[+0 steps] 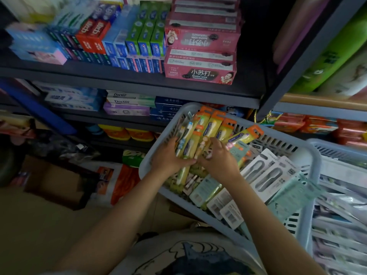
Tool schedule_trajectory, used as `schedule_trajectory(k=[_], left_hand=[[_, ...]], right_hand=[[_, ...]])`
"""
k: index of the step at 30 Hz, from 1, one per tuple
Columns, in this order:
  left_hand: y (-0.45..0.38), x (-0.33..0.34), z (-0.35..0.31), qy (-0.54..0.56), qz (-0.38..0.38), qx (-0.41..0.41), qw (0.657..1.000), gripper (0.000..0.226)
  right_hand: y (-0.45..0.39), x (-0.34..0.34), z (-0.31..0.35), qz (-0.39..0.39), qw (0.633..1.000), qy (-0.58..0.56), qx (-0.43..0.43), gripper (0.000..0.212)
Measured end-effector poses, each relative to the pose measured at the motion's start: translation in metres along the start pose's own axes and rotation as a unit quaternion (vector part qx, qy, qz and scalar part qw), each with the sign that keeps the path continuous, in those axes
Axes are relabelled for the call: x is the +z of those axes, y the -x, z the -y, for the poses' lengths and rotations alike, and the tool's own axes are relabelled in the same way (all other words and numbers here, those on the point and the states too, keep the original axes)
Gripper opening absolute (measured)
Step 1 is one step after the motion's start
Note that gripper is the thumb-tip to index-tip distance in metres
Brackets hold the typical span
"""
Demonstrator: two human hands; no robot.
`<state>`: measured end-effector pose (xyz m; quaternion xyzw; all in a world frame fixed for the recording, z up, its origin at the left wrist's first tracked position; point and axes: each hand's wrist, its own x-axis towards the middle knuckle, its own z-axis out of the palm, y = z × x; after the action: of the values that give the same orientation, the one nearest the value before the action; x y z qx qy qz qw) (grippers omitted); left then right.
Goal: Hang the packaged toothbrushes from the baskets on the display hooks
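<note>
1. Head view: you're facing dark shelving [139,76] w/ stacked toothpaste boxes [200,56] on the upper level, more boxes on the level below, bags & cardboard on the floor at lower left
2. Grey slotted basket [309,155] sits in front of you, full of packaged toothbrushes; a 2nd basket [341,151] just beside it on the right, also filled
3. Your left hand [168,155] grips a bunch of yellow toothbrush packs [206,128] w/ orange hang tabs, inside the basket's far left corner
4. Your right hand [218,157] has fingers curled onto the same bunch from the right
5. White/grey packs [266,173] lie flat nearer you
</note>
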<state>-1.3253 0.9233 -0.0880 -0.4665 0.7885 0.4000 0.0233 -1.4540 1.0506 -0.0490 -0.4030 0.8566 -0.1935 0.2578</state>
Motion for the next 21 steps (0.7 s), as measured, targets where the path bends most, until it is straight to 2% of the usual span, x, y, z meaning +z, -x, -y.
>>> schedule_trajectory(k=[3, 6, 9, 11, 14, 17, 21], left_hand=[[-0.011, 0.0, -0.004, -0.043, 0.0, -0.021, 0.999, 0.12], [-0.008, -0.009, -0.019, -0.049, -0.019, -0.017, 0.998, 0.088], [-0.003, -0.008, -0.017, -0.07, -0.084, 0.024, 0.994, 0.059], [0.0, -0.008, -0.017, -0.022, -0.117, 0.04, 0.992, 0.039], [0.0, -0.015, -0.026, 0.123, -0.072, 0.026, 0.99, 0.017], [-0.005, -0.018, -0.035, 0.199, 0.009, -0.008, 0.98, 0.025], [-0.015, -0.019, -0.034, 0.242, 0.051, -0.005, 0.969, 0.039]], right_hand=[[-0.003, -0.001, 0.003, 0.016, 0.999, -0.029, 0.012, 0.078], [-0.011, -0.002, 0.004, 0.049, 0.992, -0.114, 0.038, 0.078], [-0.015, -0.004, -0.001, 0.03, 0.966, -0.242, 0.084, 0.068], [-0.018, -0.007, 0.0, 0.019, 0.942, -0.314, 0.118, 0.061], [-0.026, -0.015, 0.005, 0.032, 0.923, -0.348, 0.16, 0.056], [-0.037, -0.021, 0.014, 0.075, 0.924, -0.336, 0.164, 0.038], [-0.04, -0.025, 0.023, 0.123, 0.926, -0.322, 0.153, 0.039]])
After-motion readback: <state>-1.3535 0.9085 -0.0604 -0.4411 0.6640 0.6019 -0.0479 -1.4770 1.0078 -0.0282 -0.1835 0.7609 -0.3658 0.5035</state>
